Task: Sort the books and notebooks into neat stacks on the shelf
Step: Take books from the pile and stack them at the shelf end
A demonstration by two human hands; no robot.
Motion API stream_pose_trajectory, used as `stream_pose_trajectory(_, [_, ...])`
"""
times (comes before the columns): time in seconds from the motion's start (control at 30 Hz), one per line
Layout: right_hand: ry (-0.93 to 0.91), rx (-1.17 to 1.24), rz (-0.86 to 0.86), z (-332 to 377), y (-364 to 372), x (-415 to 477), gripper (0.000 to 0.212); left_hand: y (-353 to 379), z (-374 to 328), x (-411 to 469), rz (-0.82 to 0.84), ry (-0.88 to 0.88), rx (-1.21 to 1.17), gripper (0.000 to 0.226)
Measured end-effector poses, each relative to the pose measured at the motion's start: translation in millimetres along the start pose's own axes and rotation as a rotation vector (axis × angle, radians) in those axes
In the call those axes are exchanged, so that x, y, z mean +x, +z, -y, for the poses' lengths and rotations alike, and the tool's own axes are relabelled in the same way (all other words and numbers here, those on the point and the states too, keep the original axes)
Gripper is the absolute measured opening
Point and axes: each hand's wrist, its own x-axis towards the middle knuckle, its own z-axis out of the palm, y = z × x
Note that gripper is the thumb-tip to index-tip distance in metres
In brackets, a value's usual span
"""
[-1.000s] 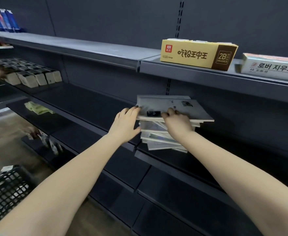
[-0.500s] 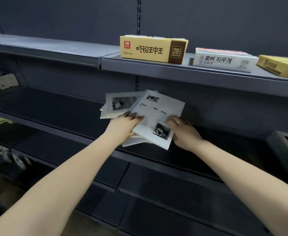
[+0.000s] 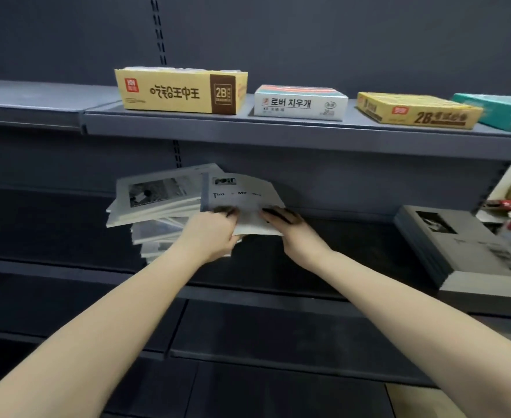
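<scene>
Head view: our hands [image 3: 248,227] grip one notebook [image 3: 242,196] — messy pile [image 3: 154,206] just left unsorted, neat stack [image 3: 465,251] far right.

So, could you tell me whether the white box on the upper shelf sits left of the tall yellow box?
No, the white box sits right of the tall yellow box.

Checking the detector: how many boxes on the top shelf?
4: tall yellow box leftmost, white box, flat yellow box, teal box cut off by the right edge; more may sit beyond.
</scene>
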Motion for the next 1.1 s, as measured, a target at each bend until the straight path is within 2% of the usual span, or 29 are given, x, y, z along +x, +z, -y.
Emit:
stream_pose_trajectory(0.07, [-0.010, -0.017, -0.044, -5.9, -5.0, -7.7, 0.081, 5.8, -10.2, 1.8, -0.037, 0.118, -0.115, 0.054])
stream_pose_trajectory(0.13, [-0.013, -0.053, -0.076, -14.4, -12.4, -18.0, 0.078, 7.0, -21.7, 8.1, -0.044, 0.244, -0.215, 0.070])
stream_pose_trajectory(0.2, [0.011, -0.091, -0.103, -24.1, -22.4, -29.7, 0.077, 3.0, -35.6, 16.6, -0.013, 0.278, -0.252, 0.077])
stream_pose_trajectory(0.4, [0.086, -0.228, -0.133, -64.6, -53.9, -68.5, 0.077, -4.1, -93.4, 39.7, 0.004, 0.300, -0.324, 0.082])
stream_pose_trajectory(0.9, [0.491, -0.369, -0.124, -145.7, -124.0, -227.4, 0.076, -45.5, -274.5, 79.5, 0.073, 0.640, -0.405, 0.086])
stream_pose_trajectory(1.0, [0.617, -0.362, -0.042, -147.6, -138.0, -258.6, 0.076, -50.2, -309.2, 82.7, 0.117, 0.699, -0.379, 0.082])
stream_pose_trajectory(1.1, [0.743, -0.233, 0.123, -153.4, -143.8, -284.6, 0.078, -52.2, -342.2, 81.8, 0.202, 0.770, -0.290, 0.074])
